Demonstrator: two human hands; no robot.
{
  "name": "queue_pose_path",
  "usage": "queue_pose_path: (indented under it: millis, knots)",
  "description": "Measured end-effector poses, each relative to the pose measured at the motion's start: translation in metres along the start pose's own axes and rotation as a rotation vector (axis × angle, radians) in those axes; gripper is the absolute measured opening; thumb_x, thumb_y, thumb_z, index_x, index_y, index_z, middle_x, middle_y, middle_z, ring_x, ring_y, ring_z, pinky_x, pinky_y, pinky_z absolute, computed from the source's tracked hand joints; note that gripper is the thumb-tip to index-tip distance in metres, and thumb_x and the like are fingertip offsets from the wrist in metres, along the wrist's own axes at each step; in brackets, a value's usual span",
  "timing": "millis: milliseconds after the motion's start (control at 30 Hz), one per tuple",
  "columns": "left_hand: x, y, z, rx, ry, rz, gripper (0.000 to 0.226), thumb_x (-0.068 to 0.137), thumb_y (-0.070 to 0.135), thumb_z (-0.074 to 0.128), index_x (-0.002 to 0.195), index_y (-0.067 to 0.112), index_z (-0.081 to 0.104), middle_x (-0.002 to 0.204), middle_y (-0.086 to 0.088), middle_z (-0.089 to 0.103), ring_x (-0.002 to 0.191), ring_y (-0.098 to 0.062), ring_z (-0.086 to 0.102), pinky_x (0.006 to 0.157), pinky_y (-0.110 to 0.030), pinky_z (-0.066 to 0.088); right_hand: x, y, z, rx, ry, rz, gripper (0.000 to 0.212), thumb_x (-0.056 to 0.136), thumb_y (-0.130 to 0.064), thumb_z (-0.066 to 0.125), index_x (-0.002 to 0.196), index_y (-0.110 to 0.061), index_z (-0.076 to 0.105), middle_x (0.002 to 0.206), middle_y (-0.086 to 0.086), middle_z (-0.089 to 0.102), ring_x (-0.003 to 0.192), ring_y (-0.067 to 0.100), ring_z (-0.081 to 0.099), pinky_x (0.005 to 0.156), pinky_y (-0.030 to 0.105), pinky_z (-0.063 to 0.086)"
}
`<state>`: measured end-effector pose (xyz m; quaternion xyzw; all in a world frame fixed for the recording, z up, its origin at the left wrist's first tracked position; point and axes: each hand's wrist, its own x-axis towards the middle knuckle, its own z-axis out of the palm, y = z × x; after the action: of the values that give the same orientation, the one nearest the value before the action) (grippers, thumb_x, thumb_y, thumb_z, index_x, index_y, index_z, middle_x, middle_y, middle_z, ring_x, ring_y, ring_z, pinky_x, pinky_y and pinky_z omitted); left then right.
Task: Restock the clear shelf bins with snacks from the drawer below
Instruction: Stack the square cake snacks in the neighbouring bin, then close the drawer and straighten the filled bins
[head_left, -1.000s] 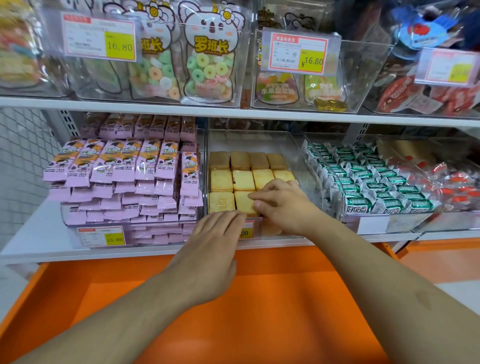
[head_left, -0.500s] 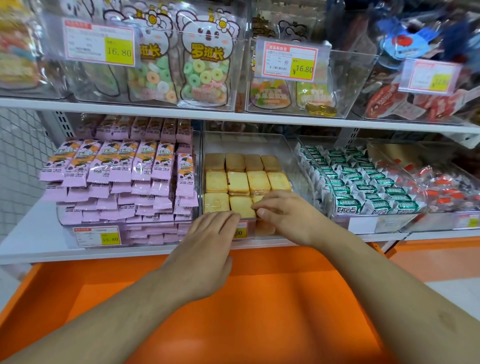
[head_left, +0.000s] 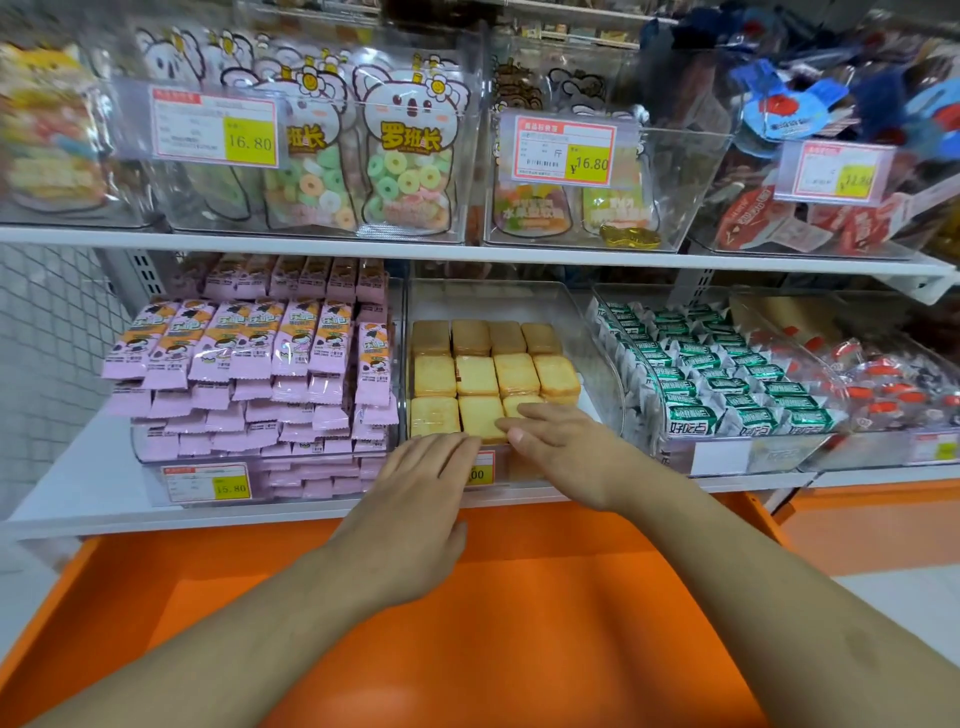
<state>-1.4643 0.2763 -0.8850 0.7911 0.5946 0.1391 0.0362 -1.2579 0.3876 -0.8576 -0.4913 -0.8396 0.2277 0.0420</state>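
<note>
Head view: both hands palm-down at front of clear middle bin. Left hand flat, fingers straight, against front lip. Right hand fingers extended, resting on front-row yellow cakes. Orange drawer below forearms.

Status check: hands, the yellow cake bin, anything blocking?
Left hand flat at bin front, holding nothing. Right hand flat on front-row yellow cakes. Clear bin nearly full. Nothing blocking.
</note>
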Motion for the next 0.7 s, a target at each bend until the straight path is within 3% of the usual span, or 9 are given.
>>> queue_pose_path:
  millis: [133, 333, 433, 500, 567, 633, 700]
  knots:
    - [0.000, -0.003, 0.000, 0.004, -0.027, 0.008, 0.082, 0.103, 0.040, 0.051, 0.165, 0.025, 0.000, 0.171, 0.007, 0.005, 0.158, -0.013, -0.002, 0.129, -0.035, -0.002, 0.001, 0.002, 0.005, -0.088, 0.020, -0.024, 0.052, 0.109, -0.057, 0.026, 0.158, -0.044, 0.038, 0.171, -0.007, 0.025, 0.160, 0.022, 0.009, 0.130, 0.045, 0.008]
    - [-0.025, -0.002, -0.010, -0.058, -0.053, 0.021, 0.080, 0.105, 0.047, 0.048, 0.166, 0.028, -0.001, 0.172, 0.012, -0.005, 0.158, -0.007, -0.011, 0.130, -0.034, 0.001, -0.025, -0.014, 0.003, -0.029, 0.125, -0.080, 0.050, 0.108, -0.053, 0.040, 0.156, -0.041, 0.043, 0.169, -0.008, 0.029, 0.158, 0.022, 0.013, 0.129, 0.047, 0.012]
    - [-0.054, 0.004, -0.015, -0.128, -0.055, 0.003, 0.079, 0.103, 0.048, 0.053, 0.166, 0.028, 0.010, 0.172, 0.011, 0.003, 0.159, -0.010, 0.004, 0.129, -0.033, 0.012, -0.059, -0.042, 0.014, 0.034, 0.219, -0.185, 0.045, 0.108, -0.041, 0.050, 0.151, -0.030, 0.054, 0.160, -0.005, 0.044, 0.149, 0.019, 0.030, 0.125, 0.039, 0.022]
    - [-0.080, 0.011, -0.015, -0.221, -0.058, -0.018, 0.074, 0.102, 0.047, 0.055, 0.164, 0.026, 0.020, 0.171, 0.012, 0.010, 0.156, -0.009, 0.016, 0.126, -0.026, 0.017, -0.087, -0.057, 0.037, 0.074, 0.239, -0.302, 0.041, 0.106, -0.035, 0.055, 0.144, -0.022, 0.061, 0.149, -0.001, 0.056, 0.139, 0.017, 0.043, 0.121, 0.023, 0.025]
    - [-0.110, 0.017, -0.009, -0.284, -0.097, -0.036, 0.068, 0.103, 0.046, 0.055, 0.162, 0.021, 0.030, 0.170, 0.011, 0.015, 0.154, -0.007, 0.023, 0.122, -0.015, 0.015, -0.117, -0.065, 0.069, 0.095, 0.129, -0.310, 0.042, 0.105, -0.030, 0.058, 0.146, -0.021, 0.060, 0.146, 0.001, 0.060, 0.136, 0.014, 0.045, 0.114, 0.006, 0.019]
    - [-0.143, 0.019, 0.004, -0.302, -0.181, -0.062, 0.066, 0.103, 0.049, 0.054, 0.159, 0.019, 0.035, 0.170, 0.010, 0.016, 0.154, -0.007, 0.024, 0.118, -0.011, 0.011, -0.142, -0.067, 0.102, 0.056, -0.031, -0.229, 0.049, 0.106, -0.037, 0.056, 0.154, -0.030, 0.048, 0.155, -0.001, 0.051, 0.144, 0.015, 0.039, 0.118, 0.014, 0.020]
    - [-0.177, 0.020, 0.019, -0.302, -0.304, -0.107, 0.073, 0.100, 0.059, 0.052, 0.160, 0.023, 0.032, 0.171, 0.011, 0.014, 0.154, -0.008, 0.024, 0.122, -0.017, 0.015, -0.166, -0.065, 0.127, -0.014, -0.158, -0.168, 0.057, 0.105, -0.045, 0.056, 0.159, -0.038, 0.039, 0.162, -0.004, 0.044, 0.150, 0.016, 0.036, 0.124, 0.027, 0.024]
